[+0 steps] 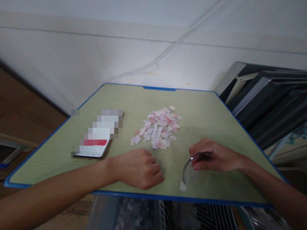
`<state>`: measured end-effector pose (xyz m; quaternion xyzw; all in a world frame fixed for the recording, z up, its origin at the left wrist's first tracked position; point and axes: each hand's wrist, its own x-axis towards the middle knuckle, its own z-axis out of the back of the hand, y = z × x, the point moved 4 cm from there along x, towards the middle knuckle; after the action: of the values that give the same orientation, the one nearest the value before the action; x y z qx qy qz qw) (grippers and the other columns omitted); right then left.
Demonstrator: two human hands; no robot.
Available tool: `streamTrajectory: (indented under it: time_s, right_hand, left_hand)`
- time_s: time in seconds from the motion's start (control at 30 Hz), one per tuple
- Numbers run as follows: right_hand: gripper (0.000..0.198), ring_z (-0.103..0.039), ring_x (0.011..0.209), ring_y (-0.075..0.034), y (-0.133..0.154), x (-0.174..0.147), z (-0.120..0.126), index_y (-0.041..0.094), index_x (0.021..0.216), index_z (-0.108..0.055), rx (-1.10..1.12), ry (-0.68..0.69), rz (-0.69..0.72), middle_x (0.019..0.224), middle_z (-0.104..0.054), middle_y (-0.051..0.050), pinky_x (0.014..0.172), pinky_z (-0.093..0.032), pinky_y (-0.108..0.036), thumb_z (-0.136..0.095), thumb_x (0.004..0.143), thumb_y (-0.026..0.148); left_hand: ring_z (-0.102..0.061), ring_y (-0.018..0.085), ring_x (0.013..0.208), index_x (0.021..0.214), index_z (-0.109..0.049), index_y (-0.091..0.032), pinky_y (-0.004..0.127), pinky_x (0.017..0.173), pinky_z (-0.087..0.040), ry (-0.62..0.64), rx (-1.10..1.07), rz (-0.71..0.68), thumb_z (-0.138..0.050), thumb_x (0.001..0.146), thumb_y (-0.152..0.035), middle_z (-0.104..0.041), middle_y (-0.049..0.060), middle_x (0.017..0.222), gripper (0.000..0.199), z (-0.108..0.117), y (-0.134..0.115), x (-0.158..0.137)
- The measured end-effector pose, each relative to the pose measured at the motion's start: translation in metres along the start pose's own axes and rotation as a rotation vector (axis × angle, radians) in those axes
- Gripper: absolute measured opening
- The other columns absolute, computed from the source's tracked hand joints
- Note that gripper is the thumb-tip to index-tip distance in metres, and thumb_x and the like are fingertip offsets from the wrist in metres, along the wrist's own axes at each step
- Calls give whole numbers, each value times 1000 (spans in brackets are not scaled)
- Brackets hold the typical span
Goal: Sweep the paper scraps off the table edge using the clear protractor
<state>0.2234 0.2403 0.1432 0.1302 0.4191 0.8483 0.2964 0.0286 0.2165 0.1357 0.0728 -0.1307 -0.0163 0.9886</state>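
Note:
My right hand (211,156) is closed on a clear, curved protractor (189,169) with fine scale marks, held tilted above the table's right front. At the protractor's lower edge is a small white paper scrap (183,186), apart from the pile; whether it sticks to the plastic I cannot tell. My left hand (139,169) rests in a loose fist, knuckles up, near the front edge, with no object showing in it. Beyond it, mid-table, lies a loose pile of torn white and pinkish paper scraps (159,127).
A smartphone (97,137) with a lit, partly blurred screen lies at the left of the green, blue-edged table (196,111). A white wall with a cable (163,57) stands behind. Dark flat panels (271,99) lean at the right. Below the front edge is a clear bin (103,210).

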Motion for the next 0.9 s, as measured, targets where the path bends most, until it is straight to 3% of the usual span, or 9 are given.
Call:
streamTrajectory:
  time_s: [0.3,0.43,0.67,0.9]
  right_hand:
    - [32,-40,49,-7,4,2,0,14,62,-55,-1,-129,108,54,-44,3,45,-28,-20,-56,86,35]
    - [30,-45,51,-8,3,4,-9,13,65,-58,-30,-95,97,56,-48,2,48,-32,-20,-57,86,35]
    - [27,-42,51,-8,6,4,1,15,66,-57,-119,-273,44,56,-47,3,48,-30,-21,-55,87,32]
    - [31,-42,49,-8,5,3,-1,14,62,-56,-55,-113,84,54,-46,3,46,-30,-21,-57,85,34]
  left_hand:
    - [-45,12,43,59,-51,-19,31,38,-27,5,-6,2,-53,85,-18,-49,-3,49,26,1,-1,0]
    - [-45,12,43,58,-51,-19,31,38,-26,-7,-14,1,-52,85,-16,-49,-3,49,27,2,-1,0]
    - [-44,12,43,58,-51,-19,32,39,-26,5,-24,10,-52,85,-17,-49,-3,50,27,2,0,1]
    - [-45,12,43,59,-51,-19,32,38,-27,9,-22,13,-50,86,-18,-50,-3,50,28,2,1,1]
